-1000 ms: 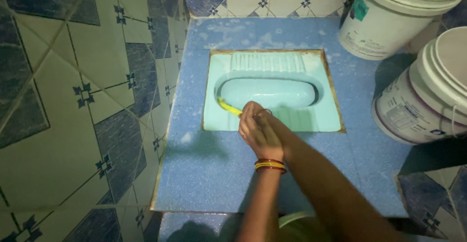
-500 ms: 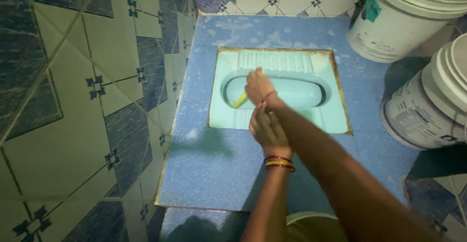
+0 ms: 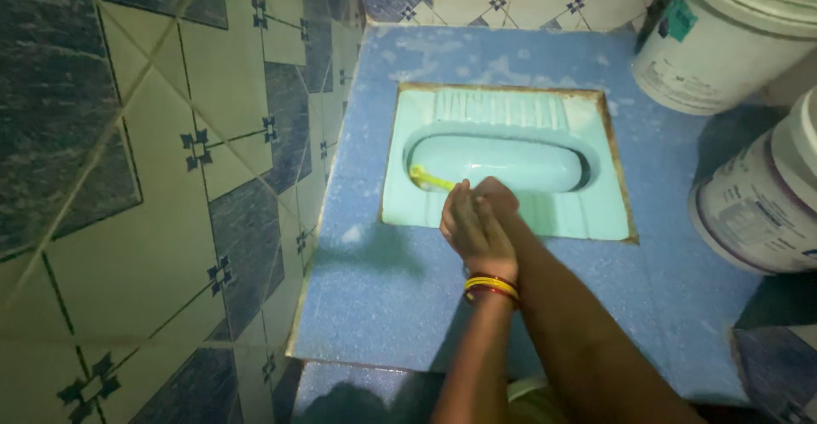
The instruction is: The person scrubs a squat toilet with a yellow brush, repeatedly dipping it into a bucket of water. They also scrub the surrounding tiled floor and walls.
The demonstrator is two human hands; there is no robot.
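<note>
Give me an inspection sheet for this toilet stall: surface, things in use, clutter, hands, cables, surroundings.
Surface: blue speckled floor with pale patches near the back wall.
Things in use: light green squat toilet pan set in the floor; yellow brush reaching into the left side of the bowl.
Clutter: two white buckets, one at the back right, one at the right edge.
Hands: left hand with bangles on its wrist, and right hand, close together at the brush handle; which one grips it cannot be told.
Cables: nothing seen.
Surroundings: tiled wall in cream and dark blue at the left and back.
</note>
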